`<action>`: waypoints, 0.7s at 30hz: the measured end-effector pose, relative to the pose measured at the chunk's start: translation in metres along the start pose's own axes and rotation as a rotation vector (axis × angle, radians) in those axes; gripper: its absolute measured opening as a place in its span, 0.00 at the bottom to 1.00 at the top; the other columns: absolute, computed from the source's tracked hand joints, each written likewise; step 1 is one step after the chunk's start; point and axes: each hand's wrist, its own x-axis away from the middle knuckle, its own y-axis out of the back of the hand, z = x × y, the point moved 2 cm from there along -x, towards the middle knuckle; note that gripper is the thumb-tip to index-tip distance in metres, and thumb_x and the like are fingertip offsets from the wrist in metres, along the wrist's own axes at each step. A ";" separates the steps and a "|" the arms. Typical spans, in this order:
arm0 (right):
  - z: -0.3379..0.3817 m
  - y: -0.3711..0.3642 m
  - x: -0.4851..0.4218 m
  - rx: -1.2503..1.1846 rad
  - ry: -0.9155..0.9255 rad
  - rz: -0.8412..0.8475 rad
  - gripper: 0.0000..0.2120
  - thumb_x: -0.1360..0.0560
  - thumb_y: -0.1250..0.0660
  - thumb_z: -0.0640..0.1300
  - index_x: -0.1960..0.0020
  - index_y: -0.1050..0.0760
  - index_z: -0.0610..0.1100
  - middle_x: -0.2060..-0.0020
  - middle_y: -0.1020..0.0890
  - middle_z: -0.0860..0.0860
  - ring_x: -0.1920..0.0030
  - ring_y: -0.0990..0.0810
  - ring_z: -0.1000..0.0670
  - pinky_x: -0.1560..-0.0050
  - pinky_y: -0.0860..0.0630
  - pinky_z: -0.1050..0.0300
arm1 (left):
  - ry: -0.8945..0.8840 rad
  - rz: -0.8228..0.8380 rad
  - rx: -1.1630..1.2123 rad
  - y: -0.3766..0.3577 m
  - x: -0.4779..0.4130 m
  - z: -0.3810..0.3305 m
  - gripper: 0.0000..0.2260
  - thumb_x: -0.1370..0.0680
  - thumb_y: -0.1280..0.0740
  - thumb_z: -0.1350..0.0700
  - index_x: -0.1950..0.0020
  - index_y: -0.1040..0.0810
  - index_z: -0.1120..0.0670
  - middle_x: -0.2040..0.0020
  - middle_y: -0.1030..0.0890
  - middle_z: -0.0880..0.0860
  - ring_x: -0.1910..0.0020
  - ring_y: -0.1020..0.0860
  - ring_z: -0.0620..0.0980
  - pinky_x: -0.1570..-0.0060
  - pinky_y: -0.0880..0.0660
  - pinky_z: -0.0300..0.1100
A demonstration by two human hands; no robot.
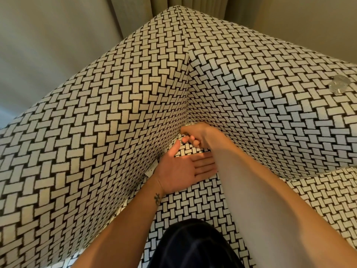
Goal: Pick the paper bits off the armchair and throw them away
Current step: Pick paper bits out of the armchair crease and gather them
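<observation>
The armchair (108,105) is covered in a black-and-cream basket-weave fabric, and I look down into its back corner. My right hand (196,135) is deep in that corner where seat, back and arm meet. Its fingers are curled in a pinch on a small paper bit, of which only a sliver shows at the fingertips. My left hand (183,171) lies palm up on the seat just below it, fingers spread and nothing on the palm. A white paper bit (150,170) sticks out of the crease between seat and left arm, beside my left wrist.
A crumpled piece of clear plastic (339,86) lies on top of the right armrest. Beige curtains (146,10) hang behind the chair and a pale wall (48,45) is at the left. Dark clothing (193,246) fills the bottom centre.
</observation>
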 end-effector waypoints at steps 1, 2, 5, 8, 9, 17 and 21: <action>0.000 0.000 -0.003 0.012 -0.010 0.012 0.11 0.20 0.35 0.46 0.60 0.26 0.44 0.72 0.24 0.54 0.78 0.39 0.57 0.80 0.42 0.67 | 0.006 0.002 0.015 0.000 0.000 0.000 0.45 0.20 0.47 0.29 0.31 0.26 0.71 0.31 0.26 0.71 0.33 0.23 0.67 0.31 0.28 0.60; -0.001 0.001 -0.004 0.009 -0.007 0.026 0.14 0.20 0.34 0.47 0.63 0.26 0.45 0.73 0.26 0.54 0.78 0.39 0.57 0.81 0.42 0.67 | 0.002 0.003 0.021 0.001 0.000 0.000 0.45 0.21 0.47 0.29 0.31 0.26 0.72 0.31 0.26 0.71 0.33 0.24 0.67 0.31 0.28 0.60; -0.012 0.006 -0.002 -0.094 0.064 0.063 0.19 0.19 0.34 0.46 0.67 0.31 0.45 0.81 0.31 0.55 0.84 0.40 0.58 0.85 0.45 0.67 | -0.001 0.000 0.046 0.001 -0.002 0.000 0.46 0.21 0.46 0.29 0.28 0.31 0.72 0.28 0.30 0.73 0.29 0.28 0.69 0.27 0.33 0.61; -0.023 0.008 -0.003 -0.223 0.178 0.079 0.16 0.19 0.33 0.41 0.65 0.31 0.44 0.81 0.31 0.54 0.83 0.40 0.57 0.84 0.44 0.66 | -0.019 -0.009 0.080 0.004 -0.003 0.000 0.47 0.21 0.45 0.30 0.25 0.39 0.72 0.26 0.34 0.74 0.27 0.31 0.71 0.27 0.34 0.64; -0.025 0.006 -0.003 -0.285 0.211 0.066 0.15 0.19 0.34 0.39 0.64 0.31 0.44 0.80 0.30 0.53 0.83 0.39 0.57 0.84 0.45 0.66 | -0.018 -0.004 0.091 0.006 -0.003 0.000 0.47 0.21 0.45 0.30 0.25 0.39 0.73 0.26 0.35 0.74 0.27 0.31 0.72 0.28 0.33 0.64; -0.016 0.004 0.006 -0.195 0.167 0.013 0.14 0.19 0.36 0.40 0.63 0.32 0.42 0.84 0.29 0.54 0.86 0.39 0.58 0.85 0.45 0.67 | 0.010 0.047 0.084 0.007 -0.003 0.000 0.46 0.21 0.45 0.30 0.28 0.33 0.74 0.27 0.33 0.75 0.29 0.29 0.72 0.26 0.36 0.62; -0.005 0.004 0.007 -0.090 0.057 0.095 0.15 0.17 0.37 0.43 0.63 0.33 0.44 0.85 0.31 0.55 0.87 0.40 0.59 0.86 0.46 0.69 | 0.005 0.041 0.058 0.008 -0.004 -0.001 0.47 0.21 0.45 0.30 0.28 0.32 0.74 0.27 0.32 0.74 0.28 0.29 0.70 0.26 0.36 0.61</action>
